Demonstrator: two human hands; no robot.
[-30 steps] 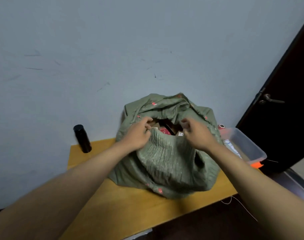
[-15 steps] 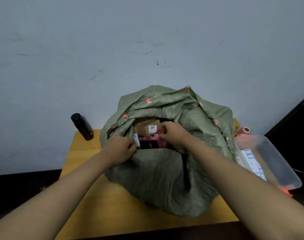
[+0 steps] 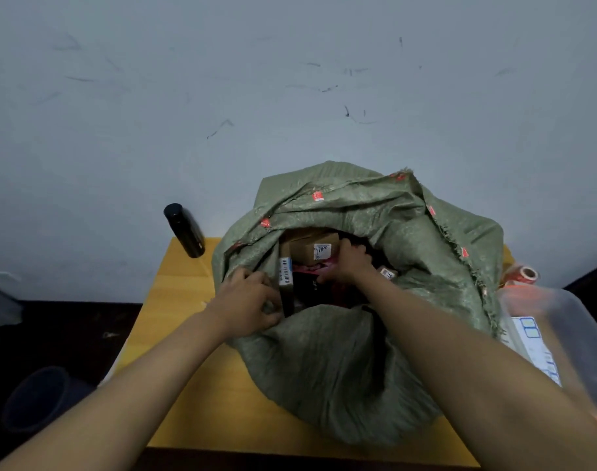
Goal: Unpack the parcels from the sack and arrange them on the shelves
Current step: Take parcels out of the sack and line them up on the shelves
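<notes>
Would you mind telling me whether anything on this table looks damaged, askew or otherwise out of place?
The green woven sack has a frayed mouth edge on its right side, with loose threads hanging. The black cylindrical bottle by the wall appears to lean, though the wide lens may cause that. Nothing looks spilled.

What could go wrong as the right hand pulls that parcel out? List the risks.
1. The brown box sits packed beside the pink parcel that the right hand reaches into; pulling one may drag others out.
2. The left hand grips only the rim of the sack; it might tip toward the black bottle.
</notes>
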